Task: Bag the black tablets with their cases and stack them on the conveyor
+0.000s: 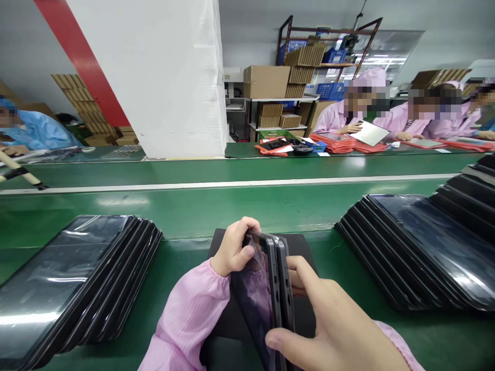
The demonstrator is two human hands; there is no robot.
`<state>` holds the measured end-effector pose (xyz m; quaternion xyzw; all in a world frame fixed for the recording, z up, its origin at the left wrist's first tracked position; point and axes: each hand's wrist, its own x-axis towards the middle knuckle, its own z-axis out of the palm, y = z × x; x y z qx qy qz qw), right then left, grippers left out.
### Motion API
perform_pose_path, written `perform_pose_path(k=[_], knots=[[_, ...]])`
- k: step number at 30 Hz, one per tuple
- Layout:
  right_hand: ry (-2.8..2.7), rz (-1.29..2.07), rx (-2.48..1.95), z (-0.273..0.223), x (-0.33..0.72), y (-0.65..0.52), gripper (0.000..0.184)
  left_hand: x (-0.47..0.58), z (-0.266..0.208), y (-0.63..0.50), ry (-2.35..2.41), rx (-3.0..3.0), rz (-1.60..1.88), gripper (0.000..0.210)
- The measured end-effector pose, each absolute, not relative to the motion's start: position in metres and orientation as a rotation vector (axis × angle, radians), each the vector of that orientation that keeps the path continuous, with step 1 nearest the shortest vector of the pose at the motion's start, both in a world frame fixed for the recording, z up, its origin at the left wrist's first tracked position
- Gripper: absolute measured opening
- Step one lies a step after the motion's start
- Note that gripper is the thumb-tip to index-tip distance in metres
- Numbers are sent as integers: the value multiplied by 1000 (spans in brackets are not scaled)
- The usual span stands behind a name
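Observation:
Two dark tablets [284,281] stand on edge, face to back, in front of me, their port sides turned up. Clear film covers the left one's screen and wrinkles near its far top corner. My left hand [235,247] is closed over that far corner, its thumb on the film. On the near right, my right hand [332,314] spans the pair, with the thumb against the upper edge and the fingers on the right tablet's back. Beneath them lies a flat black pad [301,245], partly hidden by the tablets and my hands.
Stacks of film-covered tablets lie at left [96,268] and right [406,257] on the green bench [185,221]. Beyond a white strip [232,184], co-workers in pink [332,118] handle panels near red sheets [336,142]. A white pillar [166,77] rises behind.

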<state>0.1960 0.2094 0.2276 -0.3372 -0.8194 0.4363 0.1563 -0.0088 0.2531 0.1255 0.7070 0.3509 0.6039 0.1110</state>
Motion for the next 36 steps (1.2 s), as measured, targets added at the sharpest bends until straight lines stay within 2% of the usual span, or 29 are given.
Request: perform_pose_path(k=[8,10,13,16,19,27,32,36], knots=[[-2359,1233,-924,229,197,212,44,-10,125,253,1053,2064,1764,56],[-2378,1163,-834,227,198,214,33,-10,125,253,1047,2062,1767,56],[-2406,984,-745,225,200,216,2,-8,127,252,1039,2077,1765,56],[-2442,793,-756,223,202,217,16,-4,130,250,1057,2115,1766,55],[-2454,708,-813,221,202,217,23,0,134,248,1111,2153,1764,53],[-2298,807,-909,214,197,223,43,4,137,248,1114,2189,1715,53],[-2270,894,-868,215,196,224,49,4,135,248,1083,2132,1743,54],[-2299,920,-820,218,199,226,46,3,135,247,1072,2131,1747,53]])
